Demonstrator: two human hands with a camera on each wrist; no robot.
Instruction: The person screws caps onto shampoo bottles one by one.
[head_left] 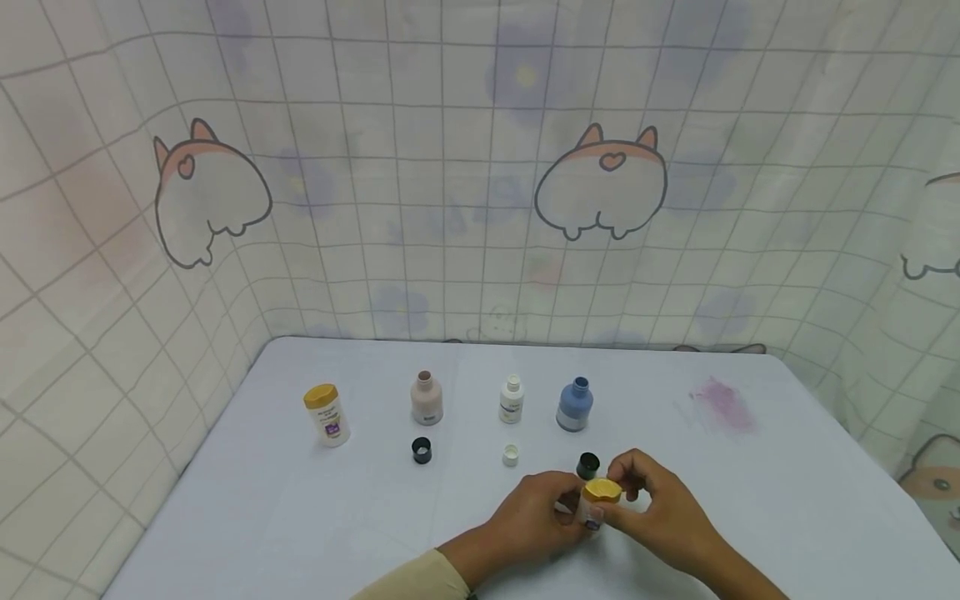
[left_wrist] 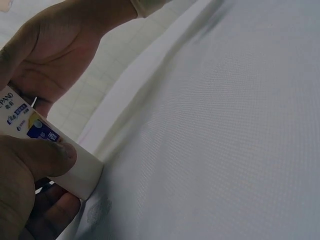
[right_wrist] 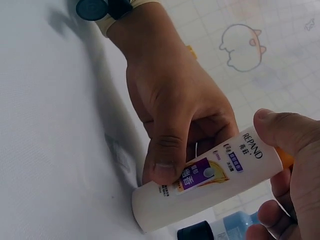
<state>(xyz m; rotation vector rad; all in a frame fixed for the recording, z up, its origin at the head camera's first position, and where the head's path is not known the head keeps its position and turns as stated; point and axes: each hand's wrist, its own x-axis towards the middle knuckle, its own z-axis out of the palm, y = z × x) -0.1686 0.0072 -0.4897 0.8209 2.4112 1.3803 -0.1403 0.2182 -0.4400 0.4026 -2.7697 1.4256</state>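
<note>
A white bottle (right_wrist: 215, 192) with a yellow cap (head_left: 602, 489) stands near the table's front, slightly right of the middle. Low on its body, my left hand (head_left: 536, 512) grips it, thumb across the printed label. My right hand (head_left: 667, 521) is at the top, its thumb on the upper bottle by the cap and its curled fingers on the far side. The cap sits on the bottle; whether it is loose cannot be told. Just behind it lies a black cap (head_left: 588, 464), in front of an uncapped blue bottle (head_left: 575, 407).
Another yellow-capped white bottle (head_left: 330, 421) stands at the left. Between it and the blue bottle are an uncapped pinkish bottle (head_left: 427, 402) and a small white bottle (head_left: 512, 402). A black cap (head_left: 422, 451) and a white cap (head_left: 511, 455) lie before them. A patterned curtain (head_left: 450, 208) hangs behind.
</note>
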